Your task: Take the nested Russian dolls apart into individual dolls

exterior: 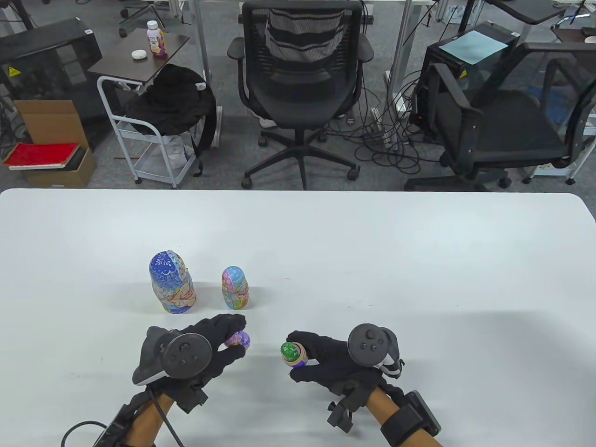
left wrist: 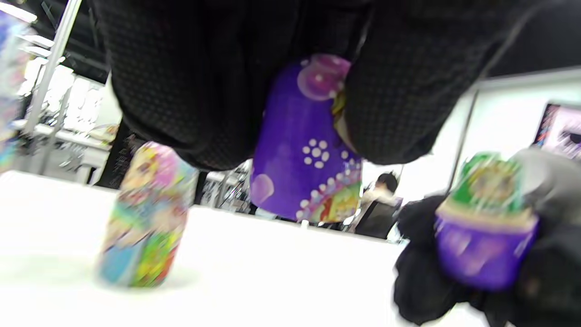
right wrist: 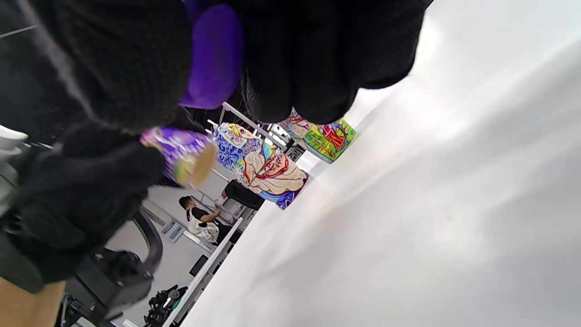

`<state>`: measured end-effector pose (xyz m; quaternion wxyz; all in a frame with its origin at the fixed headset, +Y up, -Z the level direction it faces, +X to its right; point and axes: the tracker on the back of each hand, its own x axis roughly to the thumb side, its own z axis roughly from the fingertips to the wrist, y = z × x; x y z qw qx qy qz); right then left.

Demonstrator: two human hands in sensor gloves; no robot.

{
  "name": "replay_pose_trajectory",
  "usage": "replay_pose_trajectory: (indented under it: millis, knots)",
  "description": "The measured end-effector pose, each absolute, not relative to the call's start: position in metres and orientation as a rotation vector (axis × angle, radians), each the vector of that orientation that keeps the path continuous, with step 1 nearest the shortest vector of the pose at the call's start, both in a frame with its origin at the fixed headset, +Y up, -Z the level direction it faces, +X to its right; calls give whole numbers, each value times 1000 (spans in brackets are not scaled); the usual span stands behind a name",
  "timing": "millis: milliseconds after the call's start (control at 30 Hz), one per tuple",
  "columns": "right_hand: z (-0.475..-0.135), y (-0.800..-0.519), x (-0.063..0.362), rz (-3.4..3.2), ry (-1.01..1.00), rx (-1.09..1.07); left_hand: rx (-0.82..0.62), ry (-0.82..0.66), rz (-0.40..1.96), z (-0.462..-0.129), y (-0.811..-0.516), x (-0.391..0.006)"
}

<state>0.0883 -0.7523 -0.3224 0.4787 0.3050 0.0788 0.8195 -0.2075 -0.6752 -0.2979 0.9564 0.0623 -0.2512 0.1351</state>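
From the table view, a white tabletop point(exterior: 419, 260) fills the lower part, and beyond its far edge lies an office floor with a black mesh chair point(exterior: 302, 88), a second chair at the right, a small white cart with dark cloth draped on it, a cardboard box and loose cables. Two closed dolls stand upright on the tabletop, well apart from each other: a large blue doll point(exterior: 171, 282) and, to its right, a mid-sized pink and blue doll point(exterior: 236, 288). Nearer the person, the left hand point(exterior: 200, 351) has its fingers curled around a purple top half point(exterior: 238, 340). The right hand point(exterior: 333, 358) grips a purple bottom half point(exterior: 298, 361) with a small green doll point(exterior: 290, 351) sitting in it. The two hands are near each other but not touching.

In the left wrist view, blurred, black gloved fingers point(left wrist: 190, 91) clasp the purple top half point(left wrist: 308, 150) from both sides; it carries white dot flowers and a bright patterned band along its open rim. It hangs above the tabletop, with the mid-sized doll point(left wrist: 145, 222) standing to the left and the green doll in its purple cup point(left wrist: 485, 222) to the right.

In the right wrist view, tilted, fingers point(right wrist: 313, 59) close round the purple bottom half point(right wrist: 213, 54) at the top edge. The left hand's purple piece point(right wrist: 181, 154) shows its pale wooden inside. Behind it stand the large blue doll point(right wrist: 258, 168) and the mid-sized one point(right wrist: 324, 136) on the tabletop.
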Motion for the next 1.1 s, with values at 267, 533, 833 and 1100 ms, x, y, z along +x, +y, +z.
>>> replay_pose_trajectory:
  millis: [267, 533, 833, 1100]
  knots:
    - [-323, -752, 90, 1990, 185, 739, -1, -446, 87, -314, -709, -206]
    - [-323, -753, 90, 1986, 186, 743, -69, -442, 4, -319, -729, -199]
    - [-323, -753, 90, 1985, 188, 749, -90, -431, 8, -322, -738, -201]
    - [-323, -754, 90, 1996, 194, 749, 256, -569, 45, -298, -698, -185]
